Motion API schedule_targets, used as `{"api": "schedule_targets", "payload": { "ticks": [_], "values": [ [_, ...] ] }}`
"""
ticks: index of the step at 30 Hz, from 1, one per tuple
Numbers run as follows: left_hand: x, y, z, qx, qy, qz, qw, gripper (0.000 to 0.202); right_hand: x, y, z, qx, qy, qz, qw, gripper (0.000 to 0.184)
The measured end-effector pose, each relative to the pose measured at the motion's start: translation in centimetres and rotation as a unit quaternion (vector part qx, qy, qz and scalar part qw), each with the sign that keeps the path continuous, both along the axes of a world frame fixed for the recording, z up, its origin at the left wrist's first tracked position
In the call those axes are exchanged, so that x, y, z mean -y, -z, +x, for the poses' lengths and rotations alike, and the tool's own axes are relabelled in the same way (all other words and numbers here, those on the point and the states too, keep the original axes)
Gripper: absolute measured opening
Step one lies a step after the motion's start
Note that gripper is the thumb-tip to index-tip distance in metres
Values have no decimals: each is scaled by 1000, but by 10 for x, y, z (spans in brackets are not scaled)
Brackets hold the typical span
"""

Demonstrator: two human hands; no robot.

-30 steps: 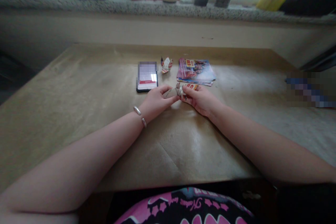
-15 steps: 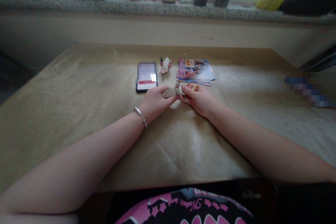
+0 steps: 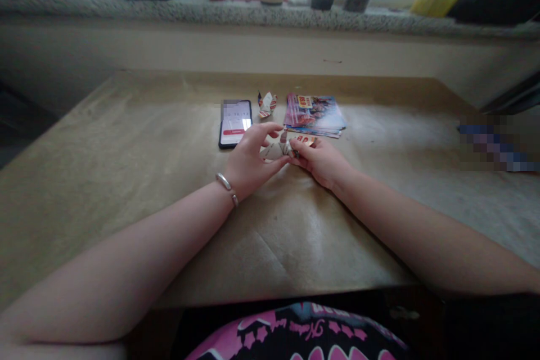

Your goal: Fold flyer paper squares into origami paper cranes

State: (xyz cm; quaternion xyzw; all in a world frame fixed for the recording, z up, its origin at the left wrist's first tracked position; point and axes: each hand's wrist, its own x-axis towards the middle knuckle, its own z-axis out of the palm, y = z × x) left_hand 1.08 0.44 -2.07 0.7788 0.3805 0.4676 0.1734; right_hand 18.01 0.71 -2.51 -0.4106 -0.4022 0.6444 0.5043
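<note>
1. The small folded piece of white paper with red and orange print (image 3: 274, 151) is held between both hands, just on the near side of the landmark, a stack of glossy pink-and-blue printed leaflets (image 3: 316, 112).
2. It should be very light, springy along its creases and easy to crush or tear; the printed side may be a little slippery. The thick, layered middle looks the safest hold, while the thin flaps would probably bend under a firm squeeze.
3. The right hand (image 3: 323, 160), just nearer the person than the stack, pinches the paper's right part between thumb and fingers.
4. The left hand (image 3: 252, 154), to the near left of the stack, has its fingers spread and arched over the paper's left end, thumb along the near edge; whether that thumb presses, I cannot tell.
5. Just left of the stack stands another pointed, folded paper piece, white with red stripes (image 3: 267, 106); farther left lies a black-edged rectangular phone (image 3: 235, 124) with a lit screen.
6. Beneath the stack spreads a tan, smooth-topped table (image 3: 270, 236).
</note>
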Motion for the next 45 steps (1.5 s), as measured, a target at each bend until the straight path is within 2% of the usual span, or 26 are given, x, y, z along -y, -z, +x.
{"api": "schedule_targets", "payload": {
  "ticks": [2,4,8,10,12,16,23,27,30,33,36,39,42,45],
  "values": [
    [1,-3,-1,-27,-2,43,999,46,0,1,0,2,2,-1,1000,41],
    [3,-6,-2,-46,5,54,997,43,0,1,0,-2,1,2,1000,40],
    [2,-10,-4,-29,32,-25,999,26,1,-1,2,-6,-12,-7,1000,34],
    [-1,-8,-4,16,42,-82,996,15,1,-2,4,4,-21,-15,1000,29],
    [-4,-5,-4,40,51,-115,991,14,1,-3,7,14,-29,-15,999,29],
    [-7,-2,-3,52,58,-122,989,8,-2,-4,10,20,-40,-18,999,30],
    [-5,-3,-3,35,54,-126,990,5,-6,-6,8,8,-16,-44,999,37],
    [-3,-8,-2,46,44,-157,986,6,-4,-4,6,29,-6,-19,999,39],
    [-2,-11,-2,57,26,-193,979,8,-1,-3,7,49,53,10,997,38],
    [-2,-12,-2,65,7,-219,974,8,3,-5,10,128,99,88,983,33],
    [-2,-13,-2,56,-2,-237,970,11,7,-8,13,230,72,179,954,21],
    [-2,-14,-3,45,-6,-220,974,14,9,-8,12,299,42,248,920,18],
    [-2,-13,-5,34,-8,-204,978,13,7,-4,11,337,43,275,899,13],
    [-2,-13,-5,17,-13,-197,980,13,3,0,12,347,56,268,897,11]
  ]
}}
